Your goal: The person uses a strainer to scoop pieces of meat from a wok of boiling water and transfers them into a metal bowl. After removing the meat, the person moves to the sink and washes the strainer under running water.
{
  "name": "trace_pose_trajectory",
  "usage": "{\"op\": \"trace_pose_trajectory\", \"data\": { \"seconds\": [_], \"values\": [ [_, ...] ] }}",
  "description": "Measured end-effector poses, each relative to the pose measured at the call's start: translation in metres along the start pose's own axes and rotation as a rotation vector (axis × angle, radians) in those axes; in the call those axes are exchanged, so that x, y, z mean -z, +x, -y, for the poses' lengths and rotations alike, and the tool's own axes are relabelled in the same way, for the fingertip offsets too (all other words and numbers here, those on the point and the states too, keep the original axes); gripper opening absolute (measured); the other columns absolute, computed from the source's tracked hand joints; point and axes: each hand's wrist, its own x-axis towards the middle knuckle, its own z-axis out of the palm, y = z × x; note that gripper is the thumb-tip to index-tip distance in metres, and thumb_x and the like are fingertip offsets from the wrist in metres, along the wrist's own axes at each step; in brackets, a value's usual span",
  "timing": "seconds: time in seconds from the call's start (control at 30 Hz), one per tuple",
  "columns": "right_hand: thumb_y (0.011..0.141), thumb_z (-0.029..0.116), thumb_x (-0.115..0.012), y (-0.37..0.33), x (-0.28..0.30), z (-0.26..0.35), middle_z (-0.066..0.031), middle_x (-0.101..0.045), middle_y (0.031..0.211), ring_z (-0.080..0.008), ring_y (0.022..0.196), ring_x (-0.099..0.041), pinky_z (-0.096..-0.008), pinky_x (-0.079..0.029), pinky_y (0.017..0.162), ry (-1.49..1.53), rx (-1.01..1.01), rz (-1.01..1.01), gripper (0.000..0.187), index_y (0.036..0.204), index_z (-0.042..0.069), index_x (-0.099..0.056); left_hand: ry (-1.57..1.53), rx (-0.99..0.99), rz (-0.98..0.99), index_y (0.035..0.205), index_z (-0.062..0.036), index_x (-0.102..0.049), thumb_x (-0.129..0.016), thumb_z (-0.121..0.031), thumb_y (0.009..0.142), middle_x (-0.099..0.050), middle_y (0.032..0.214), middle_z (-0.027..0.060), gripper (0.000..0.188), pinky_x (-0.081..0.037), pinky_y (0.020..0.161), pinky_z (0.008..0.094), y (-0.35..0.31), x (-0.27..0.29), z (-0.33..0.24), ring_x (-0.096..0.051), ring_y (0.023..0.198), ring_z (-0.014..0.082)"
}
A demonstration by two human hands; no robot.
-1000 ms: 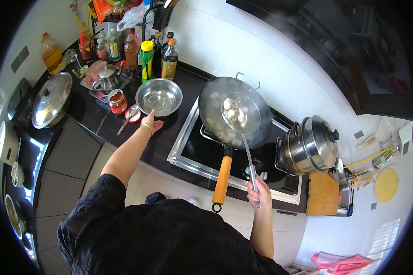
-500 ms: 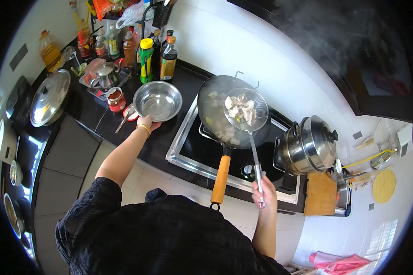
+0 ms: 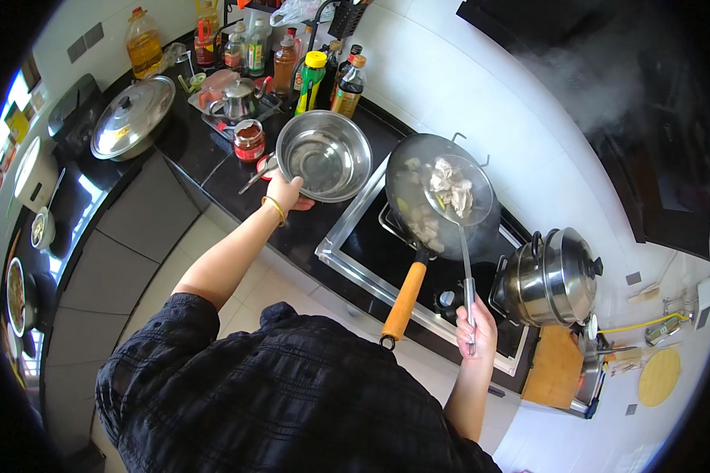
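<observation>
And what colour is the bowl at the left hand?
The bowl is shiny silver; the head view shows it best.

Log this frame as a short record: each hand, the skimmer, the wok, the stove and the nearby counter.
Left hand: grips near edge of steel bowl
Right hand: holds skimmer by its handle
Skimmer load: pale meat pieces, above wok
Wok: wooden handle, more pieces inside
Stove: wok left, lidded steel pot right
Counter: red-labelled jar, yellow-capped bottle

Strainer holds meat over wok, steel bowl at left.
</observation>
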Motion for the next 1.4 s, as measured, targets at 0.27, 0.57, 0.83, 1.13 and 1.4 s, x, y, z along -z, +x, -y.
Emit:
{"op": "trace_pose_trajectory", "data": {
  "seconds": [0.27,0.57,0.83,1.13,1.4],
  "values": [
    [0.087,0.009,-0.044,0.002,-0.001,-0.004,-0.0067,-0.048,0.07,-0.0063,0.044,-0.04,-0.0153,-0.031,0.033,-0.128,0.009,-0.042,0.031,0.117,0.004,-0.043,0.017,0.073,0.027,0.102,0.0034,-0.045,-0.043,-0.009,0.078,-0.06,0.075,0.0156,0.027,-0.053,0.045,0.0309,-0.035,-0.001,0.009,-0.061,0.054,0.0221],
    [0.088,0.011,-0.043,0.002,0.02,0.001,-0.006,-0.048,0.071,-0.0035,0.045,-0.039,-0.0137,-0.03,0.035,0.024,-0.046,0.043,0.031,0.118,0.003,-0.042,0.058,0.115,0.044,0.095,0.0033,-0.049,-0.043,-0.009,0.078,-0.06,0.067,0.0141,0.021,-0.052,0.042,0.0292,-0.062,-0.007,0.011,-0.06,0.05,0.0205],
    [0.089,0.009,-0.037,-0.034,-0.013,0.033,-0.0109,-0.044,0.072,-0.0056,0.043,-0.038,-0.0135,-0.03,0.033,-0.166,-0.053,0.198,0.044,0.131,0.003,-0.024,0.195,0.141,0.03,0.091,0.0033,-0.052,-0.046,-0.011,0.075,-0.06,0.065,0.0133,0.022,-0.052,0.041,0.0284,-0.068,-0.009,-0.005,-0.06,0.048,0.019],
    [0.085,0.007,-0.045,-0.016,-0.067,0.008,-0.0038,-0.048,0.066,-0.0044,0.039,-0.036,-0.0154,-0.03,0.034,-0.564,-0.049,0.237,0.048,0.131,0.004,-0.029,0.19,0.119,0.027,0.087,0.0067,-0.052,-0.049,-0.01,0.074,-0.06,0.064,0.0148,0.021,-0.051,0.04,0.0283,-0.07,-0.007,-0.046,-0.059,0.046,0.0193],
    [0.08,-0.004,-0.05,-0.009,-0.059,-0.013,-0.0018,-0.053,0.077,-0.0016,0.05,-0.043,-0.0146,-0.037,0.045,-1.067,0.222,0.259,0.05,0.127,0.0,-0.034,0.111,0.172,0.053,0.084,0.0088,-0.051,-0.05,-0.01,0.073,-0.06,0.064,0.016,0.022,-0.051,0.039,0.0298,-0.074,-0.014,-0.05,-0.06,0.047,0.0206]
  ]
}}
